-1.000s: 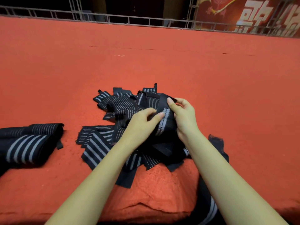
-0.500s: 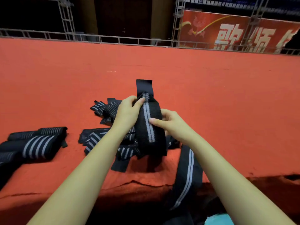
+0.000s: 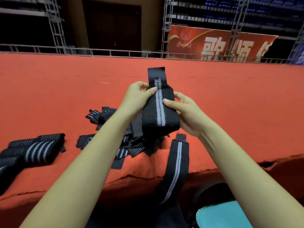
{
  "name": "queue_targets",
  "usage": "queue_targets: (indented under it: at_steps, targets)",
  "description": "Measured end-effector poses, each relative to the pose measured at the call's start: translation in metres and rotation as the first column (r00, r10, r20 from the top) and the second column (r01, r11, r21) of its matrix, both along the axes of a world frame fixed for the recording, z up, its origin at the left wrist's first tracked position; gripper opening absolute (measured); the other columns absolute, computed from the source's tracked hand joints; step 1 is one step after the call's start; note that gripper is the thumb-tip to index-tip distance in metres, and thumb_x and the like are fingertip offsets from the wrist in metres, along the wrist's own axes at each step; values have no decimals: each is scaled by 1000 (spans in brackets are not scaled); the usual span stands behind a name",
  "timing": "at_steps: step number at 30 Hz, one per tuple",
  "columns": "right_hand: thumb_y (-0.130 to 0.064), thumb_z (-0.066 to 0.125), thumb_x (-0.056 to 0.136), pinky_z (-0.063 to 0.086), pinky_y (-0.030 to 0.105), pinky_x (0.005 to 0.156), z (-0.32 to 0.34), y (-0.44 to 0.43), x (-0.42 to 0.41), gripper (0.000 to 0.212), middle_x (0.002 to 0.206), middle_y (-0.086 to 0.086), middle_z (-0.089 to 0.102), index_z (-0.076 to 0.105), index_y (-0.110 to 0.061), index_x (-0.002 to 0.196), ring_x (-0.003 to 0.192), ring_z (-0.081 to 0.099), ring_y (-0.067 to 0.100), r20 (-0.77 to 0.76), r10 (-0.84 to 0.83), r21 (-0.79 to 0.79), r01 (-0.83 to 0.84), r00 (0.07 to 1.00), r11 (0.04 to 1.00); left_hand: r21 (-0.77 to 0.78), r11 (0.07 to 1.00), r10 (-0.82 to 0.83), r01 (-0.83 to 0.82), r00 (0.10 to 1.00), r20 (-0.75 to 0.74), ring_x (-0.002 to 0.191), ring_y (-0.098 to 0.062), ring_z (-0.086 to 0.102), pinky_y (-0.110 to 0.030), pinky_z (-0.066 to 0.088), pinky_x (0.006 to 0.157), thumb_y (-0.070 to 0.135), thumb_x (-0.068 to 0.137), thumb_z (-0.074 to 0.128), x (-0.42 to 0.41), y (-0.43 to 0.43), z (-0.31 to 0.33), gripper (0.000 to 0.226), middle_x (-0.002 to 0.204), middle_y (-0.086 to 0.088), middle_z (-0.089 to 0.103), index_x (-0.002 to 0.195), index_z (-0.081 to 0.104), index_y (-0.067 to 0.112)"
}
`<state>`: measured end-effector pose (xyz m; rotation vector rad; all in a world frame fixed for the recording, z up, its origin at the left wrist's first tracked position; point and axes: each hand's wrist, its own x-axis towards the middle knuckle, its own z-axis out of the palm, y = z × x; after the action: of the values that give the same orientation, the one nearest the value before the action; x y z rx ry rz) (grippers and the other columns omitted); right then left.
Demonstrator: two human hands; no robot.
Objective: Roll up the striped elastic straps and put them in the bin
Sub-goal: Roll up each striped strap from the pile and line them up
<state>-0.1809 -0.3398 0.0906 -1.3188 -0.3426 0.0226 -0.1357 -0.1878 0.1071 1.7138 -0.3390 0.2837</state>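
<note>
I hold a black elastic strap (image 3: 160, 111) with a grey centre stripe up in front of me, above the red surface. My left hand (image 3: 137, 96) pinches its upper left edge near the plain black tab. My right hand (image 3: 184, 112) grips its right side with the thumb on the front. The strap's tail (image 3: 175, 170) hangs down over the table's front edge. A loose pile of striped straps (image 3: 115, 129) lies on the red cloth under my hands. Several rolled straps (image 3: 31, 150) lie at the left.
The red-covered surface (image 3: 230, 112) stretches far ahead to a metal railing (image 3: 98, 51). Its front edge (image 3: 139, 176) runs just below my forearms. A teal object (image 3: 220, 216) shows at the bottom right, partly hidden by my right arm.
I lifted one strap out of the pile and raised it upright; my hands now hold it higher and nearer my view, and its tail hangs over the front edge.
</note>
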Motion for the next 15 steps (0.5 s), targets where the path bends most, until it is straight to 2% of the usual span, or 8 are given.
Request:
queue_targets:
  at_steps: [4,7,9,12,15]
  targets:
    - [-9,52,95,56,30,76,1,-6,-4,36,105,9,66,49,-4,130,87,67,18,15,43,42,-43,999,998,-15,1000,-5,6,998,55,76,-18,58,-29,49,69,16,92,64,-1,-11,9,8,85,-5,62,95,60,10]
    - [-24,63,88,55,27,71,-12,-13,-3,28,99,-1,69,63,-18,114,83,66,12,-15,56,-205,-58,998,977,-8,996,90,-90,987,136,75,-11,56,-25,47,70,16,92,63,5,-5,16,7,79,3,59,94,57,12]
    - [-20,67,86,54,24,74,-31,-17,0,27,101,0,71,67,-14,113,87,66,11,-37,79,-336,-87,996,938,26,986,156,-162,975,156,75,-12,55,-27,46,67,18,93,61,12,7,13,8,79,5,58,94,56,13]
    - [-4,68,86,51,19,77,-70,-17,10,25,96,3,71,67,0,111,82,65,5,-66,43,-507,-70,997,859,61,969,235,-240,969,73,82,-19,55,-32,44,68,22,95,59,26,35,-11,11,87,-1,58,95,54,13]
    - [-4,71,84,52,24,85,-117,-17,21,14,90,-1,72,71,-9,97,82,65,4,-67,16,-669,-57,998,741,139,950,288,-280,956,-46,82,-19,54,-29,39,60,26,95,59,34,61,-53,14,96,-5,60,99,58,13]
